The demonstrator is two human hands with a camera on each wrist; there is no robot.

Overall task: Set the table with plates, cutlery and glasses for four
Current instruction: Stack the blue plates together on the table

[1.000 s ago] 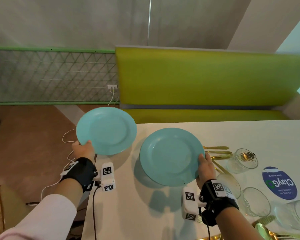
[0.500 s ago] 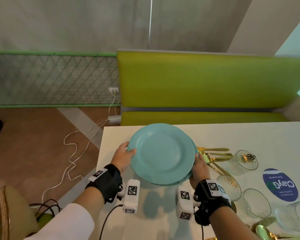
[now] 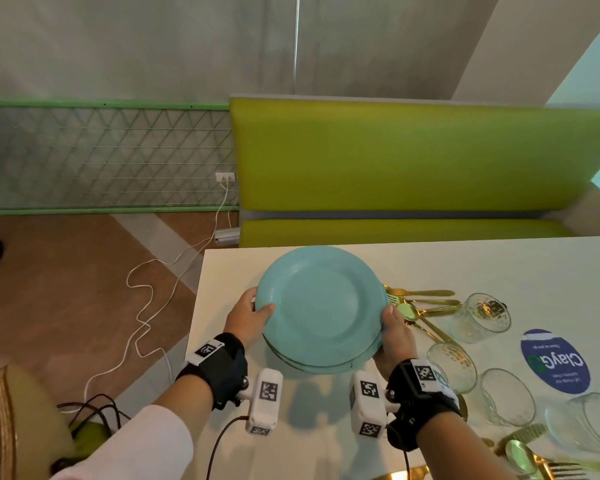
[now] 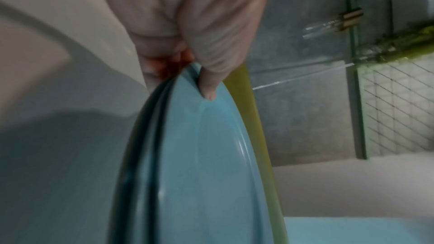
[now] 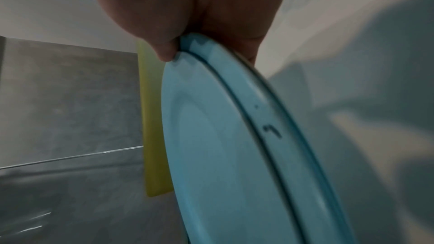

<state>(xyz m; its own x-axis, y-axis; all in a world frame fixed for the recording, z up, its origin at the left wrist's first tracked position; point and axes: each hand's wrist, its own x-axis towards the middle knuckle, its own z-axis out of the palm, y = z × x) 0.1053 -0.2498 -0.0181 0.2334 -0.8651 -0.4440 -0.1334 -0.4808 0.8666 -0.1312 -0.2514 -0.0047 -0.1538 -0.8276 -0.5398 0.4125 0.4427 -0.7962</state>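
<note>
Two turquoise plates [image 3: 321,303] are stacked one on the other and held just above the near left part of the white table [image 3: 499,268]. My left hand [image 3: 253,311] grips the stack's left rim, thumb on top of the upper plate [image 4: 206,173]. My right hand [image 3: 394,329] grips the right rim, thumb on the upper plate [image 5: 223,155] and fingers hidden underneath. Gold cutlery [image 3: 423,301] lies right of the plates. Several clear glasses [image 3: 482,318] stand further right.
A blue round sticker [image 3: 555,362] is on the table among the glasses. More gold cutlery [image 3: 534,459] lies at the near right edge. A green bench [image 3: 413,161] runs behind the table. White cables [image 3: 142,306] trail over the floor on the left.
My left hand carried its plate from beyond the table's left edge rightward and onto the plate in my right hand. Both hands now hold the stack.
</note>
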